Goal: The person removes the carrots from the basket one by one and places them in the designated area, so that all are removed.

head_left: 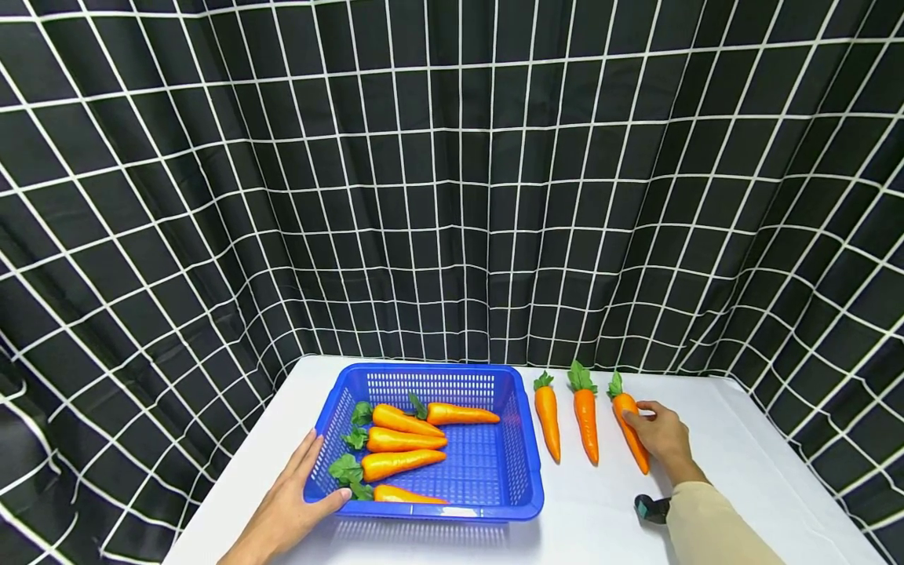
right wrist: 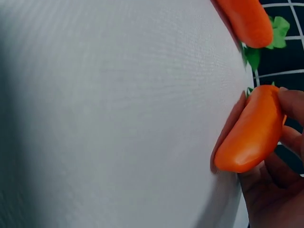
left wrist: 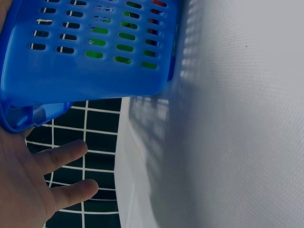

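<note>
A blue plastic basket [head_left: 526, 439] with slotted walls holds several orange carrots [head_left: 406, 439] with green leafy tops. At its front left corner rests my left hand [head_left: 289, 498], thumb on the near rim and fingers spread along the left side. The left wrist view shows two of those fingers [left wrist: 71, 192] stretched out beside the slotted basket wall [left wrist: 85, 76]. To the right of the basket, my right hand [head_left: 664, 435] pinches the rightmost carrot [head_left: 631, 428] between thumb and fingers. Seen from the right wrist, that carrot [right wrist: 251, 133] lies close over the white surface.
Two more carrots, one beside the basket [head_left: 547, 420] and one in the middle [head_left: 585, 424], lie lengthwise on the white table [head_left: 586, 518]. A black curtain with white grid lines [head_left: 438, 196] encloses the back and sides.
</note>
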{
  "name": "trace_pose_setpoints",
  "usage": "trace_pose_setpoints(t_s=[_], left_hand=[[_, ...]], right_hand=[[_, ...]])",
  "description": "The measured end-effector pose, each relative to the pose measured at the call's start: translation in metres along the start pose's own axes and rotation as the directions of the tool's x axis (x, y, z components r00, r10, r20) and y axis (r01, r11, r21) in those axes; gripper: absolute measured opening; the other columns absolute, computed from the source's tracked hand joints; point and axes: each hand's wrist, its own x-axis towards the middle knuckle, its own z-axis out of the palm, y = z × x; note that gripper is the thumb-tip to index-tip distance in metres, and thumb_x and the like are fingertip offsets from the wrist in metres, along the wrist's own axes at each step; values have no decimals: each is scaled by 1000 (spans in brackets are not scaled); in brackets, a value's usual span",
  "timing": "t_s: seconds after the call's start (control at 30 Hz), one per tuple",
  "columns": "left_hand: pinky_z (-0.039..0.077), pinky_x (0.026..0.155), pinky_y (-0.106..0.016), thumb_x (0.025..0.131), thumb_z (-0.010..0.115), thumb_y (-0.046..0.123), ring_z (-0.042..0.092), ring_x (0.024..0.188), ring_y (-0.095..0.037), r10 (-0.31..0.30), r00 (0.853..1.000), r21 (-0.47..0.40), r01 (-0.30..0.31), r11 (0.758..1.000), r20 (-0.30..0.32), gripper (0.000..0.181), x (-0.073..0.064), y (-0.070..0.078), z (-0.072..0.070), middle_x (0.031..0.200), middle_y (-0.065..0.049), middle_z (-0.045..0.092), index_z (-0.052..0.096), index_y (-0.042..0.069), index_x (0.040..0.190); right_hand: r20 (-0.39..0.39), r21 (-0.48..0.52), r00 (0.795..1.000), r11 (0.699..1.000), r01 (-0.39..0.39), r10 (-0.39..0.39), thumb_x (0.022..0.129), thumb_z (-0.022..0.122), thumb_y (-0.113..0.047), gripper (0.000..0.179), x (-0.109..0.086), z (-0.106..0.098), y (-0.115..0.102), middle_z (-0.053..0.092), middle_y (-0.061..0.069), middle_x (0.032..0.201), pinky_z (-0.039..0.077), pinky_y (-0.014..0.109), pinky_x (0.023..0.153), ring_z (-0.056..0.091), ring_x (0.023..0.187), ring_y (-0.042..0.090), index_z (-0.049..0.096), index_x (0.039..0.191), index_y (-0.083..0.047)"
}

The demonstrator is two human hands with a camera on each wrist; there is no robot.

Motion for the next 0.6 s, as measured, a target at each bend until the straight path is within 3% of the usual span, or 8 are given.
trace_pose_setpoints(t_s=[0.2, 0.4, 0.6], left_hand=[[23, 104, -64, 80, 69, 58, 22, 139, -43, 13, 1000, -11, -13, 1000, -13, 100, -1, -1, 1, 158, -13, 14, 25, 5, 153], [26, 104, -62, 79, 72, 55, 27, 137, -42, 69, 995, -14, -70, 997, -74, 98, -3, -3, 4, 157, -13, 20, 30, 4, 151], [27, 103, -63, 79, 72, 55, 27, 137, -42, 70, 994, -11, -71, 997, -80, 97, -2, -3, 3, 157, -12, 20, 30, 5, 151]], right_hand=[[-18, 5, 1000, 1000, -23, 23, 91, 64, -36, 55, -1, 2, -1, 58, 30, 110, 49, 47, 78, 56, 95, 41, 53, 126, 5], [-31, 5, 999, 1000, 11, -11, 91, 64, -35, 53, -3, 1, 0, 60, 28, 106, 47, 48, 78, 56, 93, 40, 54, 125, 4], [-31, -8, 999, 1000, 30, -30, 90, 64, -32, 51, -4, -1, 0, 60, 28, 107, 46, 50, 80, 55, 94, 41, 54, 126, 3]])
